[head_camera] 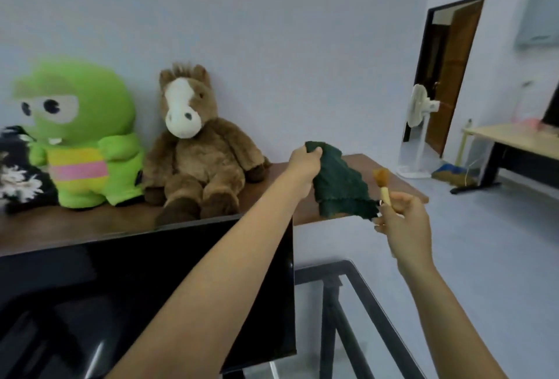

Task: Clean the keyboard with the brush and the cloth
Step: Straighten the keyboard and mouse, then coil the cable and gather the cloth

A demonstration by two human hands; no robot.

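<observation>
Left hand [304, 164] gripping green cloth [341, 186] aloft; right hand [403, 221] pinching small brush [383, 185], bristles up.

Dark green cloth [338, 182] hangs limp, bunched at top — small brush [383, 186] upright, tan bristles up, handle prob. pale wood.

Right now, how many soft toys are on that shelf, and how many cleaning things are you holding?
Soft toys: 3, the green plush, the brown horse and a black-and-white one, cut off by the frame edge.
Cleaning things: 2, the green cloth in the left hand, the brush in the right hand.
Total: 5
</observation>
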